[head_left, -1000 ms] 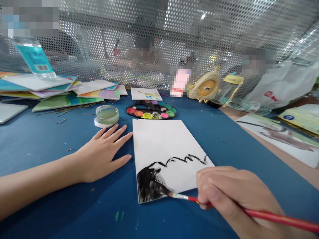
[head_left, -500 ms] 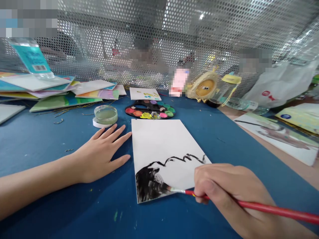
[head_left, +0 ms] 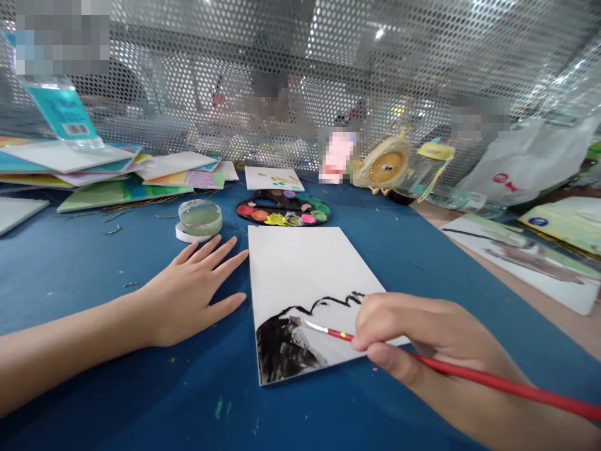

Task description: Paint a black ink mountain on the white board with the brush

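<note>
My right hand (head_left: 422, 351) pinches a red-handled paintbrush (head_left: 335, 334), its dark bristles on the white painting board (head_left: 305, 263). Black paint (head_left: 282, 354) fills the board's lower left corner, and a wavy black line runs right from it until my hand hides it. My left hand (head_left: 192, 291) lies flat on the blue table, fingers spread, with fingertips close to the board's left edge. Just beyond those fingers stands a round clear tub (head_left: 200, 218) of murky liquid, partly over a white lid. A black palette (head_left: 284, 210) with several paint colours sits behind the board.
Painted boards (head_left: 126, 194) are piled at the back left beneath a blue-labelled bottle (head_left: 66, 113). A yellow chick-shaped object (head_left: 385, 166), a yellow-lidded bottle (head_left: 434, 166) and a plastic bag (head_left: 526, 163) stand at the back right. Perforated metal panelling (head_left: 188, 56) rises behind.
My right hand has moved the brush tip up and left, from the lower edge of the black patch to its top, beneath the wavy line. My left hand stays flat.
</note>
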The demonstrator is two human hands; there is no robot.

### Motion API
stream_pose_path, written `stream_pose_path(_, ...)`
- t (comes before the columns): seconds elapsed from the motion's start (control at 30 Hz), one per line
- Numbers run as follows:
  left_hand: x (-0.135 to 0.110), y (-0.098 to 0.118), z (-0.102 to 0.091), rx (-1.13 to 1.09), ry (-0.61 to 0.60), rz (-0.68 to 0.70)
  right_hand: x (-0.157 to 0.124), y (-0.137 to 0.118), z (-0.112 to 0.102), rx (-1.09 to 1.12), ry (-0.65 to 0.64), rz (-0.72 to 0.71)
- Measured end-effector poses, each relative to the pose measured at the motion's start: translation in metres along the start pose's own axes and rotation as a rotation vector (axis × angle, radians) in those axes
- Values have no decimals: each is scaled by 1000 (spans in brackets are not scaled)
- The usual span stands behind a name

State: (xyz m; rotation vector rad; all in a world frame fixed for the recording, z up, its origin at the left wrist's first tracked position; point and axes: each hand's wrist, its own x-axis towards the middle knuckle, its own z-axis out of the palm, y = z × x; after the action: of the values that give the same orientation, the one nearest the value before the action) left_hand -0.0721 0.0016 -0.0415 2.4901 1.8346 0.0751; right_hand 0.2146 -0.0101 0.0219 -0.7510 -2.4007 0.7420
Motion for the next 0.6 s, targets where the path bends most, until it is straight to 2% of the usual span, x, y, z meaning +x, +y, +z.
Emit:
stream_pose_path(0.13, -1, -1, 0, 7, -6, -1, 0, 2, 1, 19, 26, 39)
stream_pose_path(0.33, -1, -2, 1, -10, 4, -2, -1, 3, -1, 13, -45, 145)
stream_pose_path(0.6, 1, -1, 1, 26, -19, -12, -7, 2, -10, 37, 84, 36)
